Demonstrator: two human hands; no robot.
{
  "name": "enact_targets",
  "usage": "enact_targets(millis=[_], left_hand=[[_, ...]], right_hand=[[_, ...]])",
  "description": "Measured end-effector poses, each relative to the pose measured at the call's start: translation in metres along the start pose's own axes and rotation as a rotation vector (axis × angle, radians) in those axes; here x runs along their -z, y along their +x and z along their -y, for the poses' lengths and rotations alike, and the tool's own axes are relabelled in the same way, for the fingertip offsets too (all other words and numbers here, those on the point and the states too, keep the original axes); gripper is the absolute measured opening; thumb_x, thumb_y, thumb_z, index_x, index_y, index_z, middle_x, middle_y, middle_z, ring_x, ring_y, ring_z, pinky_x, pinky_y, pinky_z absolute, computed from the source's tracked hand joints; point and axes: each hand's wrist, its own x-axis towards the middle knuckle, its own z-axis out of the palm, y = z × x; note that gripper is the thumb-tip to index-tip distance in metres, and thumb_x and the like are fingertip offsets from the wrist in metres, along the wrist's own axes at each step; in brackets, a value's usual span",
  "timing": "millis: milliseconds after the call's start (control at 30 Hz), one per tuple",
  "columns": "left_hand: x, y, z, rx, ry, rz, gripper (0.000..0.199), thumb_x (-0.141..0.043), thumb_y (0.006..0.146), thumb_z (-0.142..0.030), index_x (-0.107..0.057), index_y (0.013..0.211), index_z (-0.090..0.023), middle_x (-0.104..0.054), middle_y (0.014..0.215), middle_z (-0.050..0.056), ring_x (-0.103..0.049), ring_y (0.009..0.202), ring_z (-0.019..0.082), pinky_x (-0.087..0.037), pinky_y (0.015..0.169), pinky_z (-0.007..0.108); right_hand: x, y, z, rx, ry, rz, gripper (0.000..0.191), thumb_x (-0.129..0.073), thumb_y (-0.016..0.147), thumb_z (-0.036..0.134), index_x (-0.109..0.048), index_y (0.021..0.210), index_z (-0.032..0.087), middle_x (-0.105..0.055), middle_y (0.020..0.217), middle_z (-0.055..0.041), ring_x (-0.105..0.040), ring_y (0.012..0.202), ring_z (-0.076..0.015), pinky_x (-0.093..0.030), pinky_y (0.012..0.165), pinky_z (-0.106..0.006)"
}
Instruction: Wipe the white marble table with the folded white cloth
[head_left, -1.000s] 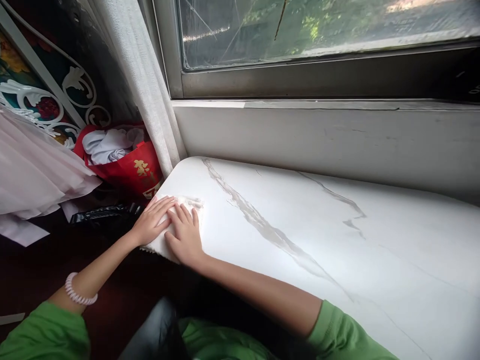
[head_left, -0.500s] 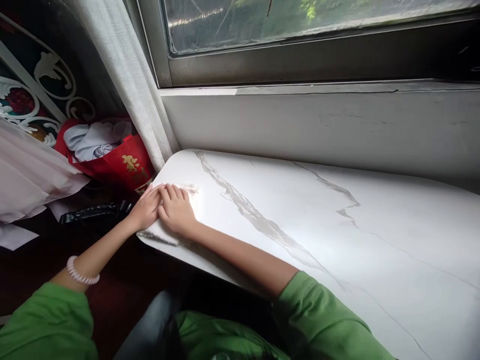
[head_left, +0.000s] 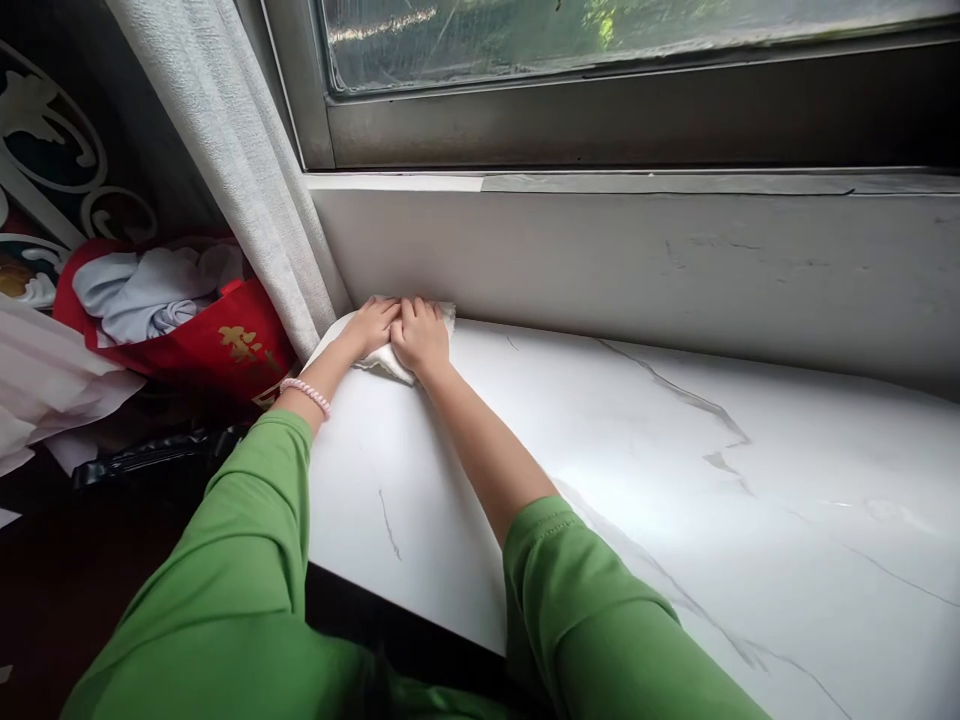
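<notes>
Both hands press on a whitish cloth [head_left: 391, 364] at the far left corner of a white marble-patterned tabletop [head_left: 600, 450]. My left hand [head_left: 373, 326] lies on the cloth's left part, fingers pointing right. Beside it, touching it, my right hand [head_left: 420, 335] rests on the cloth with its fingers towards the wall. The cloth sticks out at the right of my right hand and below both hands. Its part under the palms is hidden.
A wall [head_left: 570, 250] with a window frame [head_left: 600, 130] above runs along the table's far edge. A pale curtain [head_left: 232, 150] hangs at the left corner. Left of the table stands a red bag [head_left: 187, 360] with light clothing [head_left: 150, 285] in it.
Both hands have moved with the cloth from the table's near left edge to the far left corner by the wall. The view has shifted slightly.
</notes>
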Motion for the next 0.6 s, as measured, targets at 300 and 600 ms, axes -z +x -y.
enact_targets(millis=[300,600], left_hand=[[-0.007,-0.004,-0.004,0.008,0.019,-0.033,0.046,-0.029,0.094,-0.024,-0.042,0.138,-0.016,-0.041,0.147,0.009,-0.034,0.136,0.021,-0.016,0.115,0.045],[-0.003,-0.070,-0.066,0.012,0.033,-0.029,0.051,-0.025,0.094,-0.024,-0.035,0.142,-0.014,-0.035,0.150,0.011,-0.026,0.140,0.022,-0.012,0.116,0.047]], right_hand=[[-0.001,-0.001,-0.012,-0.032,0.025,0.041,0.052,-0.027,0.090,0.019,-0.044,0.135,-0.001,-0.044,0.143,-0.0194,-0.034,0.134,-0.0256,-0.014,0.112,-0.043],[0.037,-0.075,-0.008,0.059,-0.013,0.129,0.054,-0.027,0.096,0.026,-0.035,0.142,-0.002,-0.035,0.148,-0.0191,-0.028,0.139,-0.0262,-0.014,0.115,-0.043]])
